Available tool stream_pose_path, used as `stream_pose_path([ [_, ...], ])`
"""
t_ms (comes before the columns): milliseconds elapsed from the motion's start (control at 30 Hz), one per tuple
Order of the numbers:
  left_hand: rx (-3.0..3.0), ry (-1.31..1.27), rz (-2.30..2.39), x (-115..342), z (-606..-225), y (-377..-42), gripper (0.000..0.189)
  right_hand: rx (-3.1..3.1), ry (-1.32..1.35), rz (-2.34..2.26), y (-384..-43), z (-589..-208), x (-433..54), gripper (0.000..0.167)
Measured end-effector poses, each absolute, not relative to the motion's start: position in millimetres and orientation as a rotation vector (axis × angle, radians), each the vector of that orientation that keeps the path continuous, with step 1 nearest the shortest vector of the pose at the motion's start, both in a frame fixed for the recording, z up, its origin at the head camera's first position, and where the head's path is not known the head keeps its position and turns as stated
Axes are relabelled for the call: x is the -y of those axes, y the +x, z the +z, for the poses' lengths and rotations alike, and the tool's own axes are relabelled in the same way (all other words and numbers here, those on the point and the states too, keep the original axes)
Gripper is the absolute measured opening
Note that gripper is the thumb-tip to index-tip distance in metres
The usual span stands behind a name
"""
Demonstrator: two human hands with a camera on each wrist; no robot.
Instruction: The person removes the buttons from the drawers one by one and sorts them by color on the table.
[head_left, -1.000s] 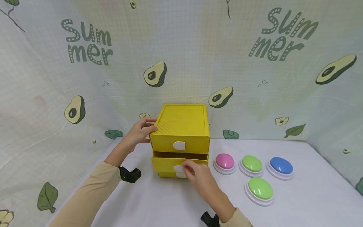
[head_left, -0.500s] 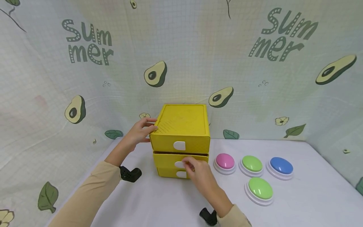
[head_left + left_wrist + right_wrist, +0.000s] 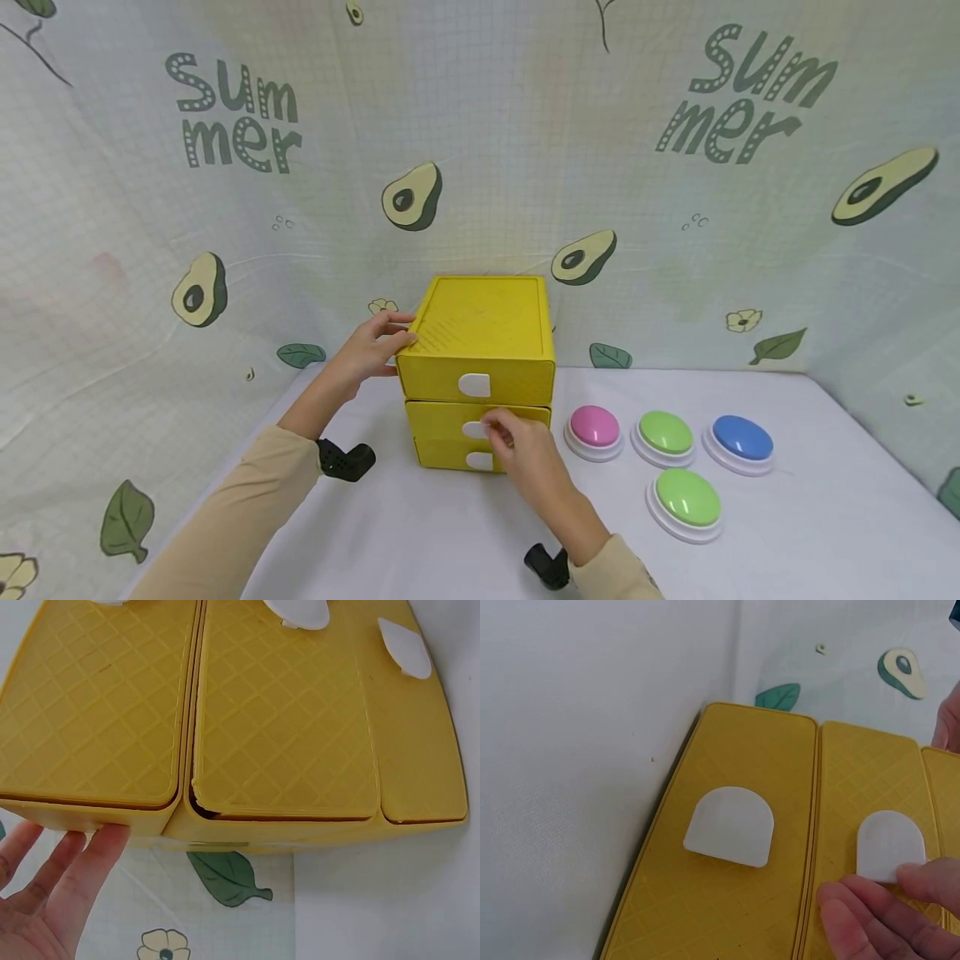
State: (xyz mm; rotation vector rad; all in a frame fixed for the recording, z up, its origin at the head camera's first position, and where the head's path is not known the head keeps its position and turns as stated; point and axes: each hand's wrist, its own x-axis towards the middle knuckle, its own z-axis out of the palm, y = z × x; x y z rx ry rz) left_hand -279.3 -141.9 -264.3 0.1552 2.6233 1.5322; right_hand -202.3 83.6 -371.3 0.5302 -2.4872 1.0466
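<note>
Mid-frame, the left hand [image 3: 369, 348], fingers straight, should steady the yellow cabinet [image 3: 487, 317] while the right hand [image 3: 525, 454], pinching the white tab [image 3: 472, 430], guides the middle drawer [image 3: 437, 422] squarely.

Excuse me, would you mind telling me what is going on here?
A person's right hand pinches the white handle of the middle drawer in a yellow cabinet, while the left hand rests against its left side. The middle drawer is nearly shut, with a narrow dark gap at one edge in the left wrist view; the top drawer and bottom drawer look closed. A pink button, a blue button and two green buttons stand to the right, untouched.
</note>
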Motion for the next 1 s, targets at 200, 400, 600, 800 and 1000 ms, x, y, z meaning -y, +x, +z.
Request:
stream_pose_path([
  [200, -2.622, 0.162, 1.534, 142.2, -265.7, -278.5, 0.046, 2.483, 0.515, 1.031, -204.0, -373.2, -81.9, 0.010],
  [400, -2.618, 0.166, 1.542, 142.6, -266.2, -277.9, 0.046, 2.473, 0.511, 1.036, -204.7, -374.1, -81.2, 0.009],
  [600, -2.617, 0.181, 1.550, 142.7, -265.8, -276.8, 0.046, 2.456, 0.510, 1.027, -205.2, -373.1, -80.6, 0.009],
  [800, -2.614, 0.181, 1.552, 142.3, -265.0, -276.7, 0.045, 2.451, 0.494, 1.038, -206.7, -372.5, -79.5, 0.009],
  [1000, -2.624, 0.160, 1.544, 140.8, -265.1, -277.9, 0.045, 2.447, 0.487, 1.053, -206.8, -373.0, -79.7, 0.009],
])
